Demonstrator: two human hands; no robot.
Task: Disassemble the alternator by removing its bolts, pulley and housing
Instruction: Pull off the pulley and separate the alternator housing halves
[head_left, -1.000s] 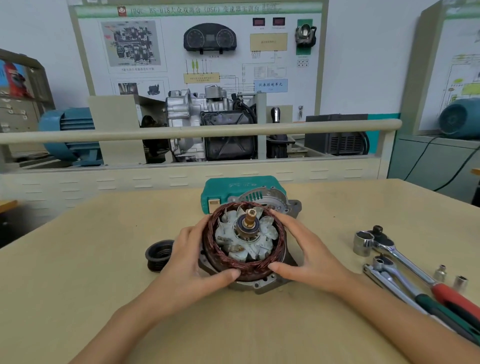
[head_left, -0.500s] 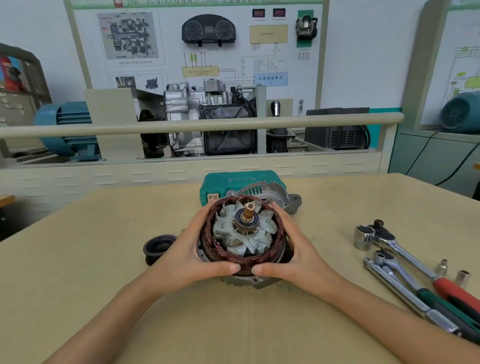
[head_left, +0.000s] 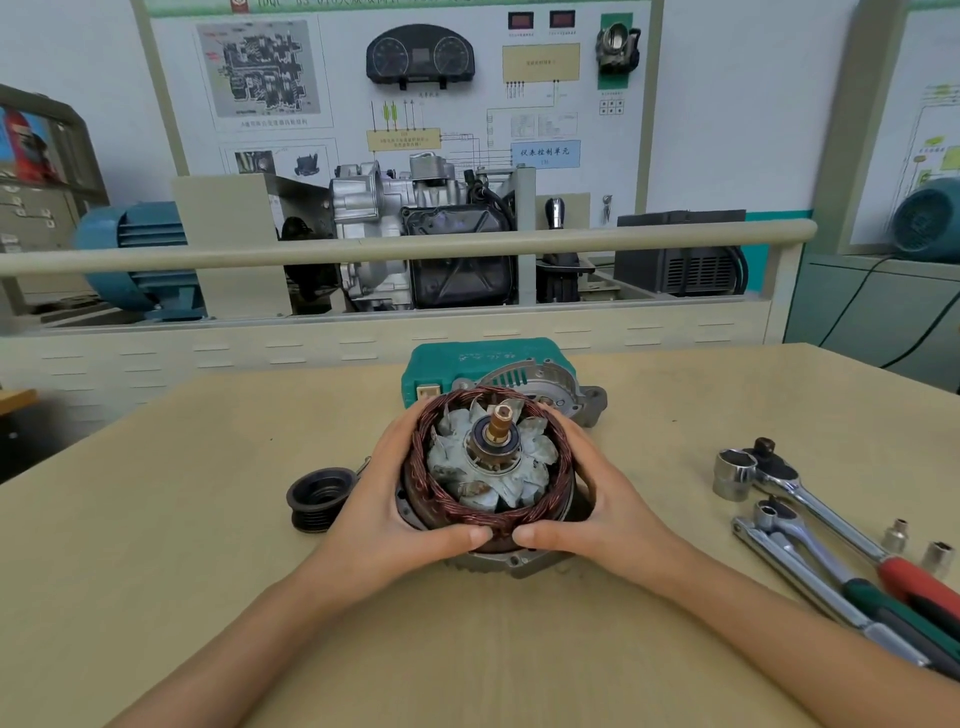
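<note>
- Fingers (head_left: 480, 533) of both hands are curling tighter round the copper stator ring (head_left: 488, 514), thumbs now nearly meeting in front
- Left hand (head_left: 395, 512) and right hand (head_left: 597, 512) are clasping it on the counter (head_left: 208, 519)
- Pulley (head_left: 317, 499) and rear housing (head_left: 540, 387) are already lying off aside
- Looks like the stator's being worked loose from the front housing (head_left: 511, 564) next

Reddish-brown copper coils (head_left: 491, 512) are ringing pale grey fan blades (head_left: 537, 449) around a brass-coloured shaft (head_left: 500, 422); a teal box (head_left: 467, 364) is sitting on a tan table (head_left: 182, 519), beside a black ribbed pulley (head_left: 317, 499).
</note>
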